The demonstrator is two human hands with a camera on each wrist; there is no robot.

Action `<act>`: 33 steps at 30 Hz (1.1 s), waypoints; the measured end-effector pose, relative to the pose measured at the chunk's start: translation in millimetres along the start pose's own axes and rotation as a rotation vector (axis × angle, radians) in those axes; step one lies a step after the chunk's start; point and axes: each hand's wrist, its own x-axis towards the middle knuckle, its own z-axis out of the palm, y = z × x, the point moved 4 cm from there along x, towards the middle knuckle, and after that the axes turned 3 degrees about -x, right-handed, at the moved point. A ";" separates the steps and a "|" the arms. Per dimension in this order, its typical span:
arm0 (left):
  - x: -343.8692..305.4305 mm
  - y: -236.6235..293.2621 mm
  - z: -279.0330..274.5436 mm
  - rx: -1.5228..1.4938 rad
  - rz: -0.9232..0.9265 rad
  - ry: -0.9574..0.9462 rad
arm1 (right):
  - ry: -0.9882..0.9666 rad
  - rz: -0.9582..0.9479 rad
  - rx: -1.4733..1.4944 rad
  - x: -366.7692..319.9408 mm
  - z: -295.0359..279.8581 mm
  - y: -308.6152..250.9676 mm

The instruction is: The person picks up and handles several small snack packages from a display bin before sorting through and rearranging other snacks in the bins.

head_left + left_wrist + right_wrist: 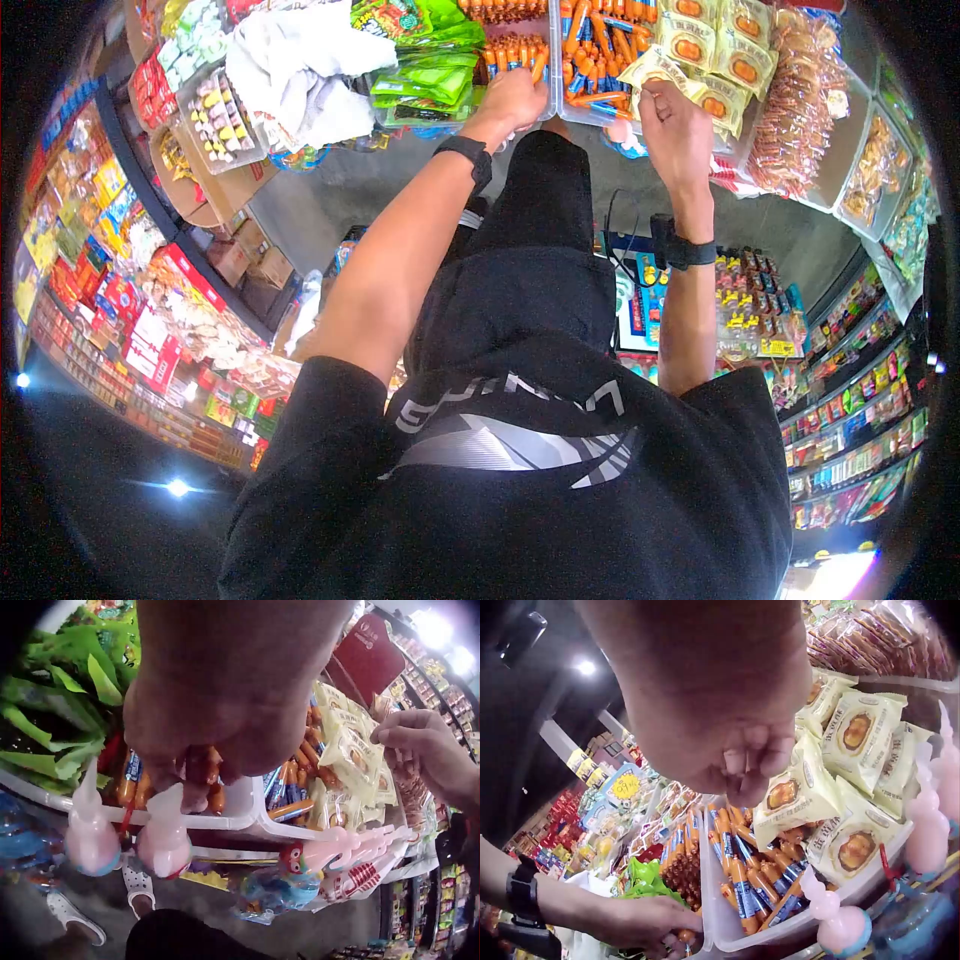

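My left hand (515,100) is down in the front of a clear bin of orange wrapped sausages (688,847). Its fingers curl round a sausage (216,799) close to the bin's front wall, partly hidden by the hand. Over the neighbouring bin, my right hand (678,130) pinches the edge of a cream-coloured snack packet (799,795) with a round brown picture on it. That packet leans over blue-labelled sausages (754,889) in the same bin. More cream packets (859,739) lie piled beside and behind it.
Green snack bags (425,80) lie left of the sausages, with a white cloth (305,75) beyond. Stacked flat brown packs (800,110) stand at right. Pink-topped bottles (91,840) hang along the bins' front edge. Stocked shelves (870,370) line the right side.
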 end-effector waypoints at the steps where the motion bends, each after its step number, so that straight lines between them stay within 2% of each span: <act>1: 2.0 -2.0 1.2 0.008 0.005 -0.005 | -0.003 -0.003 0.017 -1.1 -0.4 0.3; 4: -2.5 4.9 -5.1 0.075 0.011 -0.044 | 0.002 0.013 0.029 -4.0 1.4 7.1; 6: -8.6 8.7 -15.2 0.061 -0.109 -0.011 | -0.001 0.018 0.016 -3.6 1.3 8.4; 7: -9.2 9.8 -17.1 0.063 -0.109 -0.010 | -0.006 0.019 0.012 -2.7 1.7 9.1; 10: -11.1 7.8 -29.1 0.182 -0.161 0.104 | -0.027 -0.031 -0.034 5.1 5.8 10.0; 13: -9.8 4.9 -29.7 0.220 -0.139 0.055 | -0.067 -0.057 -0.056 11.8 10.4 5.2; 15: -9.7 7.2 -25.5 0.254 -0.033 0.001 | -0.095 -0.031 -0.038 13.1 14.1 3.6; 18: -11.4 9.2 -17.1 0.303 -0.009 -0.067 | -0.089 -0.071 0.003 10.5 21.6 0.9; 22: -15.8 9.1 -14.4 0.331 0.000 -0.090 | -0.192 -0.003 -0.006 1.0 39.2 1.5; 25: -13.7 6.2 -19.5 0.328 -0.054 0.020 | -0.229 0.023 -0.020 -6.2 41.2 -5.9; 27: -8.7 6.5 -26.3 0.319 0.017 0.195 | -0.257 -0.024 -0.012 -8.6 45.9 -5.7; 30: 1.8 4.8 -28.8 0.271 0.099 0.249 | -0.264 -0.031 -0.002 -10.3 46.9 -4.7; 33: 2.1 7.8 -25.1 0.318 0.139 0.205 | -0.237 -0.098 -0.030 -13.1 50.8 4.1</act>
